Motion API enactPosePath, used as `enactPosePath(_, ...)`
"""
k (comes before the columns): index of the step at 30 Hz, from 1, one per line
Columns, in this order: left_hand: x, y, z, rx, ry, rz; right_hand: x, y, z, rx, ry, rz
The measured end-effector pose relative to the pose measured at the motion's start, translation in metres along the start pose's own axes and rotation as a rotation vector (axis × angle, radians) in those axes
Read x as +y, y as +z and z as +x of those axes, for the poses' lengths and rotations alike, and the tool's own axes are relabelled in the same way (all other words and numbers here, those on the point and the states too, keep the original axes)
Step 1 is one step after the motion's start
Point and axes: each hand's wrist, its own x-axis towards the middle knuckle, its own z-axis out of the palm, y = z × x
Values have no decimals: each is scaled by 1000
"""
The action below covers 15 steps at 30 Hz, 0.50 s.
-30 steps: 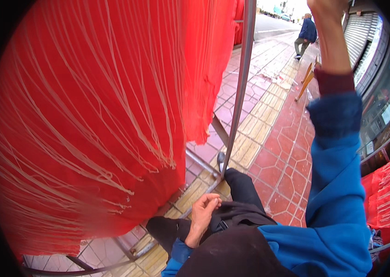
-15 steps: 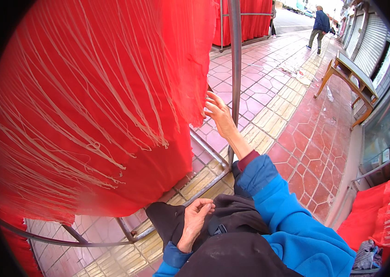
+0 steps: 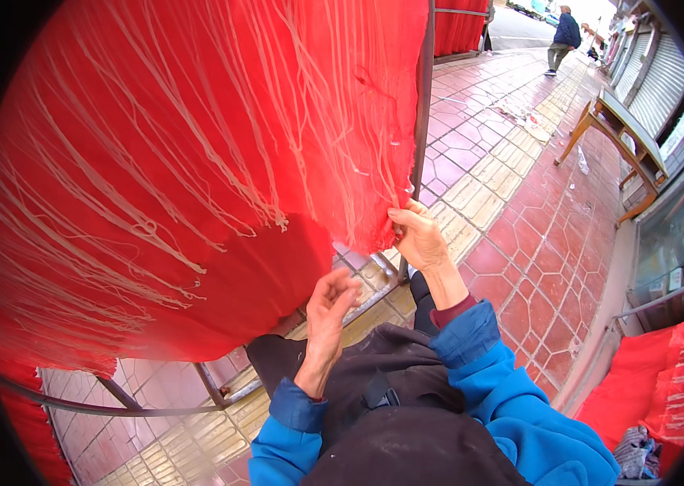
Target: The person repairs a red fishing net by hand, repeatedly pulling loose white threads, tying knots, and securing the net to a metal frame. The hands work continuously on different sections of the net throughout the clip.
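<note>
A large sheet of red fabric (image 3: 220, 162) hangs in front of me. Long pale loose threads (image 3: 265, 202) trail over it, some tied in knots at their ends. At the fabric's lower right corner, my right hand (image 3: 424, 236) pinches the red fringed edge between thumb and fingers. My left hand (image 3: 327, 312) is raised below the fabric's lower edge, its fingers loosely bent and apart, slightly blurred, with nothing visible in them. The fabric hangs by a metal frame (image 3: 423, 105), whose upright stands just behind my right hand.
Lower bars of the frame (image 3: 220, 393) run close to my legs over the tiled pavement (image 3: 512, 300). To the right stands a wooden table (image 3: 621, 134) beside shutters. More red fringed fabric (image 3: 650, 381) lies at lower right. A person (image 3: 565, 40) walks far off.
My right hand has moved slightly right and down and now grips the fabric's edge, which has shifted right. My left hand has risen from my lap toward the fabric, its fingers opening.
</note>
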Motion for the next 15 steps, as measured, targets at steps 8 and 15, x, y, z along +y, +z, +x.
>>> enactPosePath(8,2,35,24,-233,-46,-672,-25,29,-49,-38,-27,-158)
enactPosePath(15,18,36,3,-141,54,-622,-25,39,-45,14,52,-308)
